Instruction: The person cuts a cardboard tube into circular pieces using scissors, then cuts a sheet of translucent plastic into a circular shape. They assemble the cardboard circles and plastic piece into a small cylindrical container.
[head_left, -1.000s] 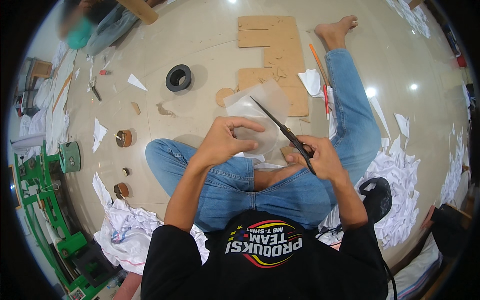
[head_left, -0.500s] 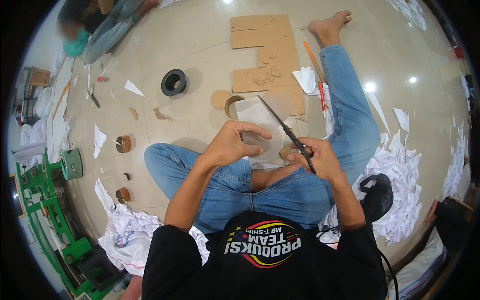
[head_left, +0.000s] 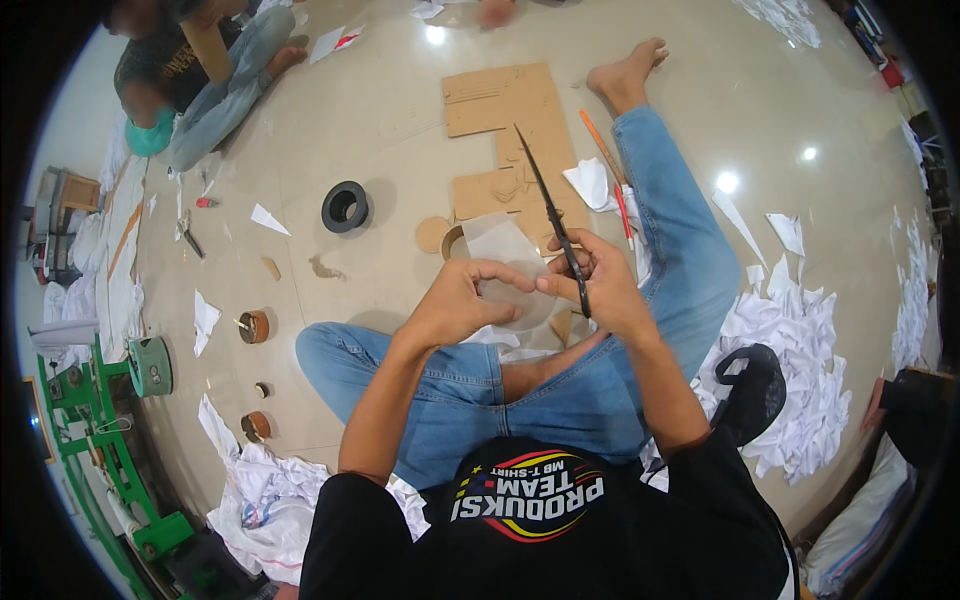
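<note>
My left hand (head_left: 458, 303) is curled, thumb and fingers bent around the edge of a thin translucent round sheet (head_left: 538, 312). Its fingers partly hide the sheet. Close against it, my right hand (head_left: 605, 282) grips black scissors (head_left: 546, 194), whose blades point away from me and look closed. The right thumb and the left fingertips nearly meet over the sheet. Just beyond the hands lies a pale translucent piece (head_left: 492, 237), overlapping a brown tape roll (head_left: 453, 243). A round cardboard disc (head_left: 432, 235) rests beside that roll.
Cut cardboard (head_left: 540, 95) with scraps lies ahead. A black ring-shaped spool (head_left: 345, 207) stands to the left. By my right leg are an orange cutter (head_left: 597, 138), a red pen (head_left: 624, 215) and heaped white cloth (head_left: 790, 370). Green machinery (head_left: 110, 450) stands at left; another person (head_left: 215, 110) sits far left.
My right hand has moved up and left toward the left hand, and the scissors have turned more upright. The left hand is slightly lower in view. The whole view has shifted a little.
</note>
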